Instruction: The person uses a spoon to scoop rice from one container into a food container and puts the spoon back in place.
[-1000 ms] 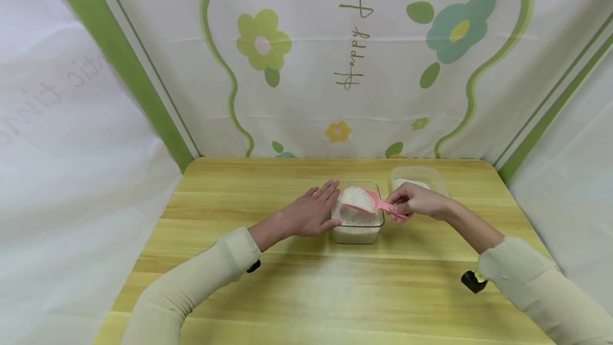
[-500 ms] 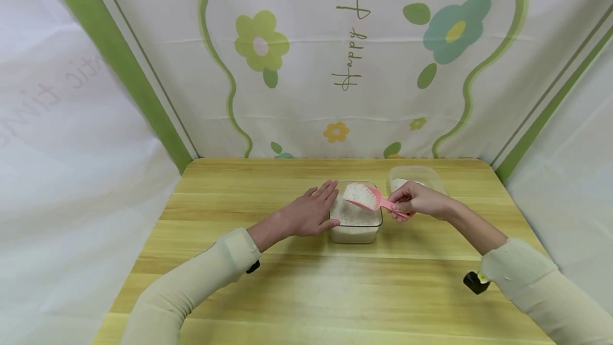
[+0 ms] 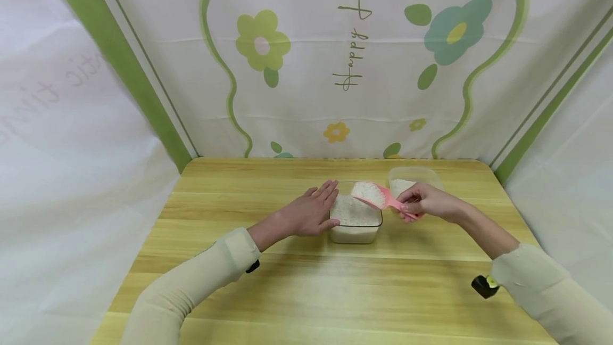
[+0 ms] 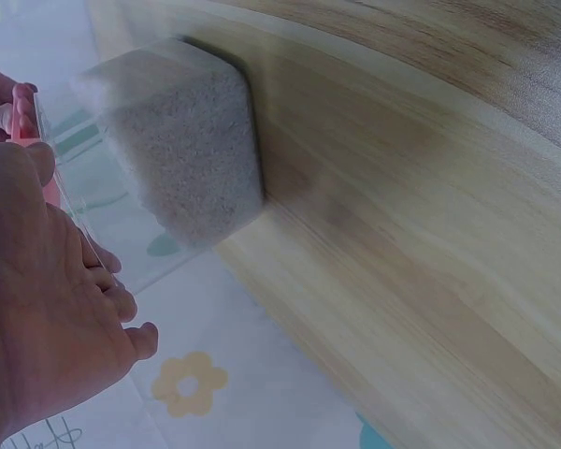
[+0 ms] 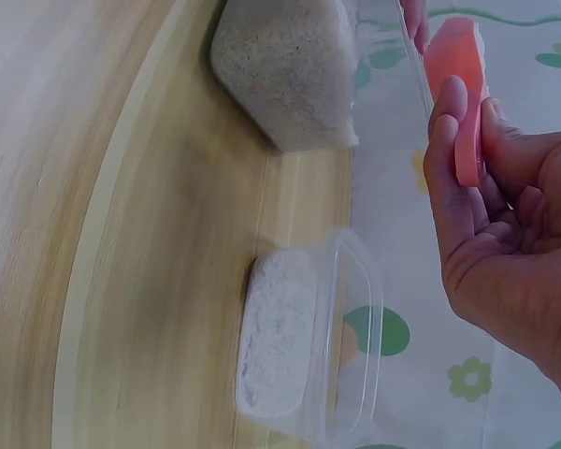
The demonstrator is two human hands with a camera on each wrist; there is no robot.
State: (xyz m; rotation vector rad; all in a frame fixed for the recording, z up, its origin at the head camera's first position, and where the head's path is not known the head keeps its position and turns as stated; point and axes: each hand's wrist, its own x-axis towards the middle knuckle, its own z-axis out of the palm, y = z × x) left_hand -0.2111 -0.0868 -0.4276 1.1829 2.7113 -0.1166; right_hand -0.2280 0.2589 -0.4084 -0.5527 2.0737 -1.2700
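Observation:
My right hand [image 3: 428, 201] grips the handle of a pink scoop [image 3: 391, 201] heaped with white grains that look like rice. The scoop is held above the right side of a clear square container [image 3: 355, 234], which is partly filled with similar grains [image 4: 182, 140]. At that container's left rim, my left hand [image 3: 308, 212] rests with its fingers extended. In the right wrist view, thumb and fingers pinch the scoop's handle [image 5: 468, 150]. Behind my right hand stands a clear plastic tub [image 5: 360, 374] with white grains [image 5: 279, 337] inside, partly hidden in the head view.
Both containers stand on a wood-grain table [image 3: 306, 292]. A white curtain [image 3: 306, 79] with printed flowers hangs behind the table's back edge, and plain white fabric [image 3: 72, 174] closes in the sides.
My right hand has carried the loaded scoop to the right and slightly up, from over the container's middle toward the plastic tub. The left hand has stayed at the rim.

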